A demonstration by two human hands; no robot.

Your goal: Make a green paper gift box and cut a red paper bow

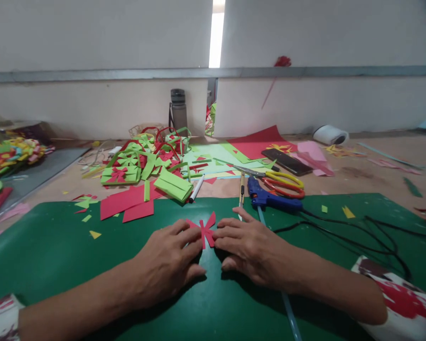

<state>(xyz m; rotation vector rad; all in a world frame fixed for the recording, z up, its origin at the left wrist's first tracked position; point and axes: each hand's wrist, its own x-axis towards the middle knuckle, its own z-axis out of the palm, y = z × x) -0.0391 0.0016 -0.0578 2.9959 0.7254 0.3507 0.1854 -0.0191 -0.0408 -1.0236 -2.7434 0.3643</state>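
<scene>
A red paper bow [206,232] lies flat on the green mat [102,279], between my two hands. My left hand [173,255] rests on its left side, fingers stretched out and thumb apart below. From the other side, the fingertips of my right hand [243,244] touch the bow's right edge; its fingers are extended too. Behind the hands lie a folded green paper piece [173,186], a marker [197,188] and red paper sheets [138,213]. A utility knife [242,189] lies just beyond my right hand.
A blue glue gun [273,196] with a black cord and scissors [284,183] lie right of centre. At the back are green and red paper bags [142,161], a bottle [179,111], a phone [287,162] and a red sheet [255,142]. A glue stick [290,315] crosses the mat.
</scene>
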